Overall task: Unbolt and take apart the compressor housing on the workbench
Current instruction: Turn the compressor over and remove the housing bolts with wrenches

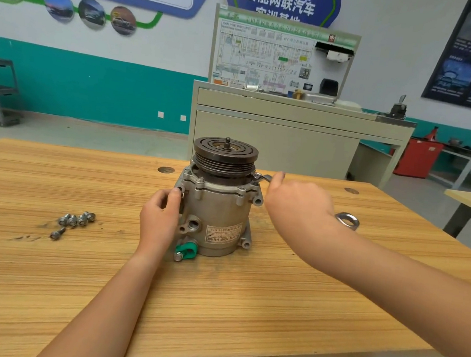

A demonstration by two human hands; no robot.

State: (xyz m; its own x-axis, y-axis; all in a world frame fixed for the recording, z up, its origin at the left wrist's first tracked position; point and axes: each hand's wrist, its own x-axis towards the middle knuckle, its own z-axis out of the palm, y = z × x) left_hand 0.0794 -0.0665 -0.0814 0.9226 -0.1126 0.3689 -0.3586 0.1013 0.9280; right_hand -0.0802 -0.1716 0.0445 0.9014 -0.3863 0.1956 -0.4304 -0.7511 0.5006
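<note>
Nearest us, our two bare forearms reach out over the pale wood-grain tabletop [244, 308]. At far left a handful of loose silver flanged bolts [76, 219] lies well apart from the work. We judge that a careless sweep of the arm could roll them off.

Our left hand [158, 217] curls against the left flank of the upright grey cast-metal compressor housing [216, 216], with the thumb pressed near the flange. The housing stands on end near the middle of the tabletop, with a dark grooved pulley [225, 151] on top, so it looks top-heavy. If the pull on the tool beats this one-sided brace, the unit may twist or tip.

Our right hand [295, 201] has its fingers closed round the shank of a silver combination wrench [261, 178]. The open end sits at a flange bolt just under the pulley, and the ring end juts out past the wrist. We cannot tell how fully it seats. A shallow bite could slip, rounding the bolt head and driving our knuckles into the pulley.
</note>
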